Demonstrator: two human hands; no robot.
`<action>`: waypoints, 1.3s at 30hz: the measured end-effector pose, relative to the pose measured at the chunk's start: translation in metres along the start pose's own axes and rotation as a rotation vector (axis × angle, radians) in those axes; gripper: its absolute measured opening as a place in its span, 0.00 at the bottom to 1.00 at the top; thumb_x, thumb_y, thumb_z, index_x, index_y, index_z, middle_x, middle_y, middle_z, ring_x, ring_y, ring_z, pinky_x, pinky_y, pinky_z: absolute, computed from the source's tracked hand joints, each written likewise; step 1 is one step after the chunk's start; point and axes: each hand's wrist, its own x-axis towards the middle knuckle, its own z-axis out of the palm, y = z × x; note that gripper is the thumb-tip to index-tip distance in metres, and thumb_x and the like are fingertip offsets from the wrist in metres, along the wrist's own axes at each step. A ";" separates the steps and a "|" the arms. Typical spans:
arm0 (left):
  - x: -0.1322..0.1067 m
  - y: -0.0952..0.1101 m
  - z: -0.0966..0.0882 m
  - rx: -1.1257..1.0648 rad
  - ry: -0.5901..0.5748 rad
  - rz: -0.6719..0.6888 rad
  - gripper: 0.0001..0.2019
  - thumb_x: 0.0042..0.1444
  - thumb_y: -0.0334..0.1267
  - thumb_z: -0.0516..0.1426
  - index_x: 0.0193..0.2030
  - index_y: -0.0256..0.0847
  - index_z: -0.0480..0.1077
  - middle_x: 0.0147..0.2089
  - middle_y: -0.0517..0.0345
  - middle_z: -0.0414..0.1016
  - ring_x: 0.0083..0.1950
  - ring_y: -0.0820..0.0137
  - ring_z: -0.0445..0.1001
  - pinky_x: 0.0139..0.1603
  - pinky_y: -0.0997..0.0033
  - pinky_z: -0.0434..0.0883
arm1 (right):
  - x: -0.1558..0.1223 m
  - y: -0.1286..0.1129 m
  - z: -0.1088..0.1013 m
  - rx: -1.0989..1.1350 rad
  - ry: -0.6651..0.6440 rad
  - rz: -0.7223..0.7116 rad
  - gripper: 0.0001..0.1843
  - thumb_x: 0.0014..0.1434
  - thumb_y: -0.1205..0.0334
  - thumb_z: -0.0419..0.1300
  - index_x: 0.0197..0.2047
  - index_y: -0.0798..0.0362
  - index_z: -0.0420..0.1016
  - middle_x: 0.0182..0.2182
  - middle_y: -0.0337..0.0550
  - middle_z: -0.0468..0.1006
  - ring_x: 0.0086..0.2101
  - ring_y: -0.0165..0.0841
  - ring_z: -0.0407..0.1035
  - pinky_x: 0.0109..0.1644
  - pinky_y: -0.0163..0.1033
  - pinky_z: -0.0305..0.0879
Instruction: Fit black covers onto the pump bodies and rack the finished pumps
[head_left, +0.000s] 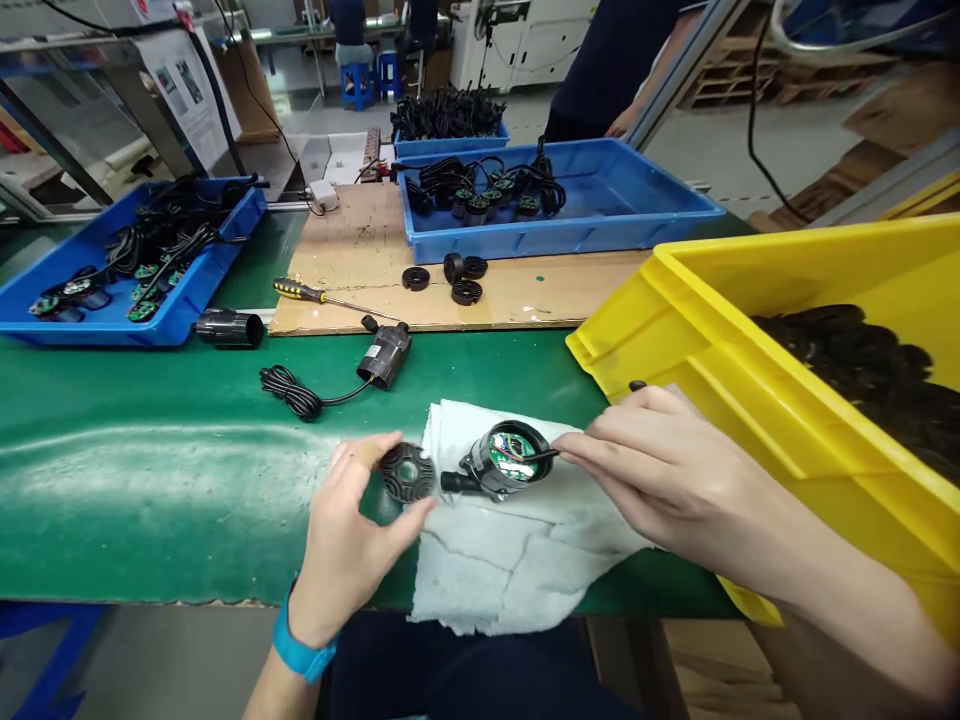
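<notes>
Housing (486,472) on cloth (510,560); cap (412,489) L of it; bin (720,350) R; screwdriver (300,290) on cardbd (352,240) behind

The right hand (660,465) hides most of the thin black piece (543,456) it grips — cord or tool, I cannot tell — while the right edge cuts off the yellow bin (795,400), the top edge crops the person (607,70) behind the blue tray (525,240), and the printed sheet (171,62) is too blurred to read.

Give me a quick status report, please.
Left hand holding disc. Right hand pinching thin black piece at housing. Housing open on cloth, board showing. Yellow bin close on right.
</notes>
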 end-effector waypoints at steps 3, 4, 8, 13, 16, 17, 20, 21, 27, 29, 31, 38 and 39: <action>0.027 0.027 0.003 -0.256 -0.068 0.093 0.24 0.55 0.39 0.69 0.58 0.46 0.71 0.53 0.49 0.77 0.56 0.58 0.75 0.57 0.55 0.75 | 0.000 -0.002 -0.001 -0.015 -0.004 -0.010 0.14 0.67 0.77 0.54 0.51 0.52 0.70 0.31 0.42 0.71 0.31 0.36 0.61 0.38 0.45 0.57; 0.037 0.034 0.005 -0.301 -0.106 0.136 0.24 0.54 0.37 0.69 0.57 0.45 0.71 0.53 0.49 0.77 0.56 0.59 0.75 0.58 0.56 0.75 | 0.001 -0.003 -0.001 -0.014 0.002 -0.011 0.13 0.67 0.77 0.54 0.50 0.53 0.71 0.30 0.42 0.71 0.31 0.35 0.61 0.38 0.44 0.57; 0.067 0.047 0.019 -0.363 -0.275 0.277 0.22 0.53 0.32 0.68 0.55 0.43 0.74 0.52 0.50 0.75 0.54 0.63 0.76 0.58 0.61 0.75 | 0.002 -0.007 -0.003 -0.027 0.013 0.009 0.11 0.68 0.77 0.52 0.42 0.56 0.74 0.28 0.42 0.69 0.30 0.34 0.60 0.38 0.42 0.57; 0.079 0.045 0.026 -0.359 -0.427 0.203 0.30 0.50 0.31 0.68 0.61 0.45 0.71 0.53 0.51 0.76 0.55 0.60 0.76 0.59 0.59 0.75 | 0.002 -0.008 -0.003 -0.040 0.032 0.020 0.15 0.69 0.77 0.50 0.35 0.58 0.75 0.27 0.42 0.69 0.30 0.33 0.58 0.39 0.42 0.57; 0.079 0.047 0.023 -0.325 -0.458 0.177 0.30 0.50 0.31 0.68 0.62 0.46 0.71 0.54 0.50 0.76 0.56 0.59 0.76 0.60 0.58 0.74 | 0.001 -0.008 -0.004 -0.039 0.020 0.028 0.16 0.67 0.79 0.48 0.37 0.58 0.76 0.27 0.42 0.68 0.30 0.33 0.58 0.39 0.42 0.57; 0.079 0.048 0.022 -0.309 -0.470 0.186 0.30 0.51 0.31 0.68 0.61 0.46 0.71 0.54 0.50 0.75 0.57 0.59 0.75 0.61 0.58 0.74 | 0.000 -0.008 -0.005 -0.036 0.017 0.028 0.17 0.67 0.80 0.48 0.38 0.58 0.76 0.27 0.41 0.68 0.30 0.33 0.58 0.40 0.42 0.56; 0.082 0.050 0.018 -0.263 -0.517 0.234 0.29 0.53 0.35 0.69 0.62 0.47 0.71 0.55 0.50 0.75 0.59 0.59 0.74 0.62 0.58 0.73 | 0.000 -0.009 -0.007 -0.029 0.031 0.027 0.17 0.67 0.80 0.48 0.39 0.59 0.76 0.27 0.41 0.68 0.30 0.34 0.56 0.40 0.41 0.56; 0.083 0.050 0.018 -0.253 -0.531 0.250 0.30 0.54 0.36 0.70 0.63 0.48 0.71 0.55 0.50 0.75 0.59 0.59 0.73 0.62 0.58 0.72 | 0.000 -0.010 -0.007 -0.025 0.038 0.029 0.17 0.67 0.79 0.48 0.39 0.59 0.77 0.27 0.42 0.68 0.30 0.34 0.55 0.40 0.41 0.55; 0.083 0.051 0.019 -0.224 -0.546 0.269 0.29 0.57 0.43 0.69 0.65 0.50 0.70 0.54 0.50 0.74 0.57 0.59 0.73 0.60 0.56 0.72 | -0.003 -0.008 -0.004 -0.016 0.051 0.035 0.18 0.68 0.79 0.48 0.35 0.61 0.77 0.27 0.42 0.67 0.29 0.34 0.53 0.41 0.42 0.54; 0.080 0.054 0.021 -0.203 -0.547 0.257 0.28 0.57 0.44 0.68 0.65 0.48 0.70 0.52 0.49 0.73 0.55 0.59 0.72 0.58 0.56 0.72 | -0.004 -0.007 -0.002 -0.032 0.049 0.031 0.17 0.67 0.79 0.48 0.35 0.61 0.76 0.27 0.42 0.67 0.30 0.34 0.53 0.41 0.42 0.53; 0.079 0.057 0.022 -0.198 -0.546 0.239 0.27 0.58 0.46 0.68 0.63 0.47 0.72 0.51 0.49 0.72 0.54 0.59 0.72 0.57 0.57 0.73 | -0.005 -0.006 -0.001 -0.039 0.052 0.024 0.16 0.67 0.80 0.49 0.36 0.61 0.77 0.27 0.42 0.67 0.30 0.34 0.54 0.41 0.42 0.53; 0.080 0.051 0.027 -0.360 -0.562 0.194 0.26 0.57 0.51 0.67 0.60 0.47 0.74 0.52 0.49 0.71 0.56 0.59 0.73 0.61 0.57 0.71 | -0.009 -0.004 0.001 -0.006 0.073 0.015 0.17 0.67 0.80 0.48 0.38 0.60 0.77 0.28 0.42 0.67 0.30 0.35 0.54 0.41 0.42 0.55; 0.079 0.049 0.029 -0.382 -0.553 0.183 0.26 0.57 0.52 0.67 0.61 0.47 0.74 0.52 0.49 0.71 0.56 0.59 0.73 0.61 0.57 0.71 | -0.009 -0.004 0.001 -0.006 0.079 0.013 0.17 0.67 0.80 0.48 0.38 0.60 0.77 0.27 0.42 0.67 0.30 0.35 0.54 0.41 0.42 0.55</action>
